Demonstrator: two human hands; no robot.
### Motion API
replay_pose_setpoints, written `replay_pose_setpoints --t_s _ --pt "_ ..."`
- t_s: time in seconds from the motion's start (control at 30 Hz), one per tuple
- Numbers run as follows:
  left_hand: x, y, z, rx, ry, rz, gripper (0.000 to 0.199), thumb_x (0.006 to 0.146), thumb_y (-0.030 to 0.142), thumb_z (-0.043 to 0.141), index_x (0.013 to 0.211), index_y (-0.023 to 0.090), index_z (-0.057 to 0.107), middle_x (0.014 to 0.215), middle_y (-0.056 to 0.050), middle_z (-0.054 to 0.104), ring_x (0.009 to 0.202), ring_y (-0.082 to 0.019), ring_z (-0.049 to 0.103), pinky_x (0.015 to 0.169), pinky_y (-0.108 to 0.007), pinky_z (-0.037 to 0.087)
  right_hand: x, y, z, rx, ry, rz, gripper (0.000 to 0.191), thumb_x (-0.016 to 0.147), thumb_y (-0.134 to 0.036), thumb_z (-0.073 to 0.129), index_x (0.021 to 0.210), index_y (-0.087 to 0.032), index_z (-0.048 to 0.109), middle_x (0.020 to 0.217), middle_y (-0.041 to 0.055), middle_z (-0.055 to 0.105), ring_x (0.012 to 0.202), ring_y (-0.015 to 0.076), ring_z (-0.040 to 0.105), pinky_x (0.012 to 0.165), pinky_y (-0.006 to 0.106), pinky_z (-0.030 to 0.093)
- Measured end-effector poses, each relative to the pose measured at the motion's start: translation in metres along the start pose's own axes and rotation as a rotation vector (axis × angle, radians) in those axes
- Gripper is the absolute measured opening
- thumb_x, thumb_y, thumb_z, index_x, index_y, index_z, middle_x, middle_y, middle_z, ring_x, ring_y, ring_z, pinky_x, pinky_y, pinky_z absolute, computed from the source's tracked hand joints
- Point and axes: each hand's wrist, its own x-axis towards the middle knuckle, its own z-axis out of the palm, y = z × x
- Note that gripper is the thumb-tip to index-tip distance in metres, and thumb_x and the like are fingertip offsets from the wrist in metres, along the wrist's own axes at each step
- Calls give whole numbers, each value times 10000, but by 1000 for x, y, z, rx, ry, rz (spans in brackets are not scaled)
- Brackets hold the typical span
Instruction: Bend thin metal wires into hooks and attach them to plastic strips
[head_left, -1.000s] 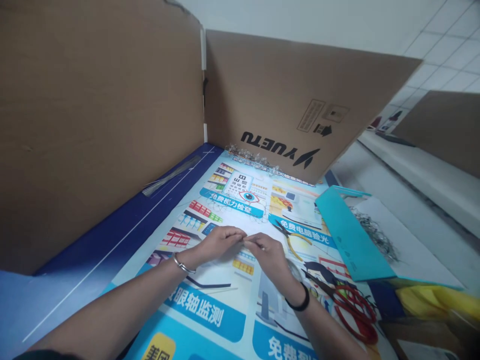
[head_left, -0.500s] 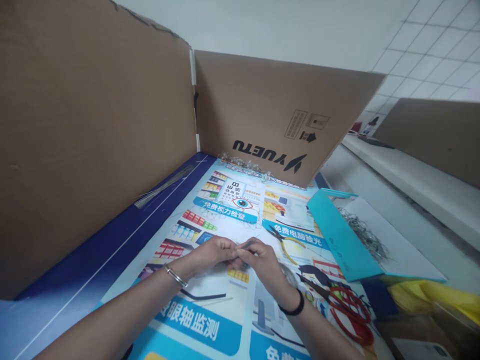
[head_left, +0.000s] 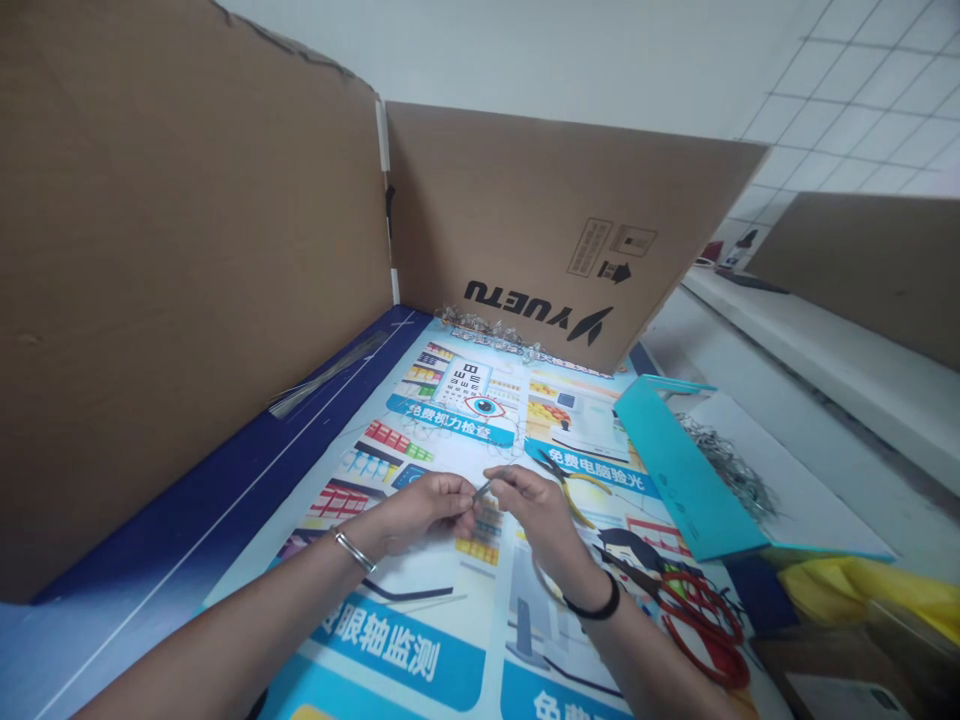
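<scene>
My left hand (head_left: 435,508) is closed in a pinch, fingertips on one end of a thin grey wire-like piece (head_left: 482,490). My right hand (head_left: 531,503) pinches the other end, a short way to the right. The piece is slim and partly hidden by the fingers. Under both hands lies a printed poster sheet (head_left: 397,650) with Chinese lettering. Pliers with yellow handles (head_left: 587,482) rest just beyond my right hand. Red-handled scissors (head_left: 701,620) lie to the right of my right wrist.
A teal box (head_left: 664,480) holds a tangle of thin grey wire (head_left: 727,465). Cardboard panels (head_left: 480,200) stand at the back and left. Small clear-looking pieces (head_left: 491,328) lie along the back panel. A bundle of thin strips (head_left: 330,372) is at left; yellow material (head_left: 862,595) at right.
My hands were touching; my right hand has moved a little to the right, so a gap with the grey piece across it shows between them. My left hand has barely moved.
</scene>
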Motion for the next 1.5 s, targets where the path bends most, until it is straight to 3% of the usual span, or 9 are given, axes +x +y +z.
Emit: replay_pose_setpoints --t_s 0.2,0.5,0.67,0.83,1.03,1.27,1.37,1.5 --pt "1 -1 -5 43 -45 -27 240 747 331 702 755 114 601 625 -21 617 553 -88 541 594 -209 392 3 -1 -7 21 10 20 262 766 -432 623 840 -191 695 639 -5 598 610 128 517 601 260 425" --pt "-3 6 -3 205 -160 -37 290 765 384 674 804 99 632 731 -57 647 642 -116 564 639 -239 406 3 -2 -10 -132 -3 -95 219 793 -370 598 669 -195 640 663 -4 595 638 126 523 614 244 412" --pt "-2 11 -4 526 -115 33 245 773 367 641 773 122 621 671 11 579 580 -85 459 549 -200 325 5 -1 -12 -201 6 -138 227 794 -380 586 664 -202 641 674 14 612 645 144 535 624 266 427" --pt "2 5 -9 627 -60 51 150 752 281 636 726 139 596 605 40 559 532 -73 444 520 -193 322 4 -4 -12 -212 84 -169 233 800 -374 576 645 -207 622 678 10 605 653 144 533 629 271 428" --pt "3 1 -11 434 53 -89 275 754 375 661 864 124 638 696 -61 693 608 -139 635 556 -224 447 6 -4 -19 -81 280 -114 209 781 -405 601 728 -209 650 636 -10 557 626 133 499 624 269 424" --pt "-4 15 -9 -118 65 -21 359 816 360 637 1033 74 627 983 -171 690 877 -238 673 845 -388 498 19 11 -31 21 347 -70 268 766 -445 596 758 -180 635 582 -25 489 566 115 443 566 257 397" --pt "-5 15 -8 -152 89 -3 308 832 294 633 1047 73 625 1012 -163 685 931 -231 662 866 -358 493 22 16 -32 26 338 -48 282 742 -452 601 710 -173 624 580 -18 506 536 109 434 529 254 390" --pt "-2 14 -4 -87 215 -5 294 779 183 696 1045 84 620 951 -133 700 841 -176 678 778 -278 518 23 18 -31 22 319 -42 295 737 -465 594 664 -179 606 558 -23 503 528 109 434 523 249 388"
